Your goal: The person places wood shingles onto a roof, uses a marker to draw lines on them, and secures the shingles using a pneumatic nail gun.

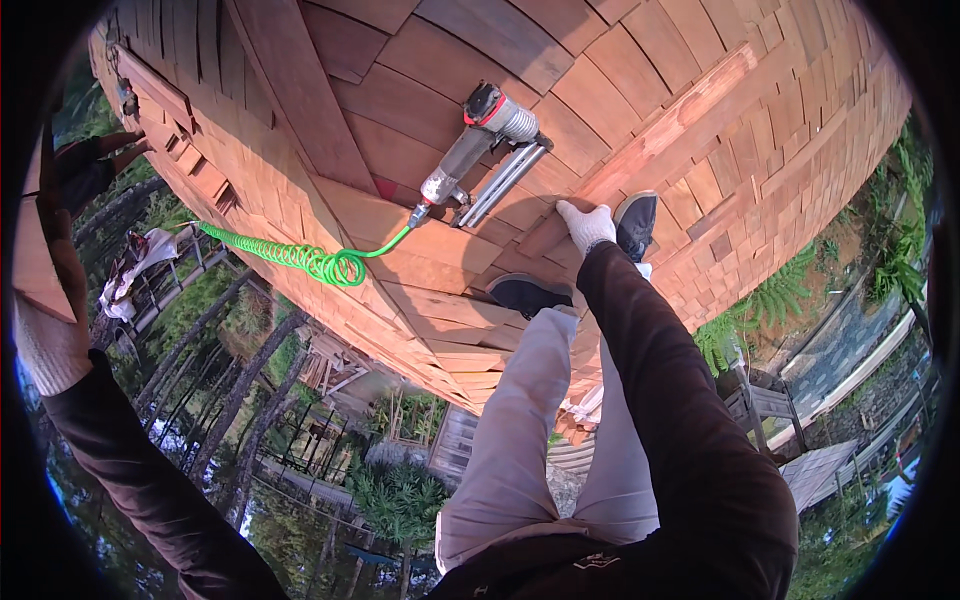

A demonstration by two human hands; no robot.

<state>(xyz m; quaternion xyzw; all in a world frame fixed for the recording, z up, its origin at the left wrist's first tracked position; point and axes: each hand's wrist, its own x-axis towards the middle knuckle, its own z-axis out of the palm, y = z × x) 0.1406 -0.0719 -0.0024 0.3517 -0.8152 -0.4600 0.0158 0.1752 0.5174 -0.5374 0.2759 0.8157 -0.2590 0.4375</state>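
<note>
At the far left, my gloved left hand (52, 345) grips wooden shingles (44, 265), its fingers partly hidden by them. My gloved right hand (588, 222) rests on a long wooden batten (680, 120) beside my right shoe (636, 222), fingers partly spread on the wood. Above and left of that hand, a grey nail gun (470, 150) with red trim lies on the shingled roof (410, 100), joined to a coiled green air hose (330, 262). My left shoe (525, 292) stands below the gun on the shingles.
Another person (80, 165) is at the upper left edge, arms reaching to the roof near loose shingles (200, 175). White cloth (140, 260) hangs on poles outside. Beyond the curved roof edge, far below, are trees, plants (395, 500), decking and a stone path.
</note>
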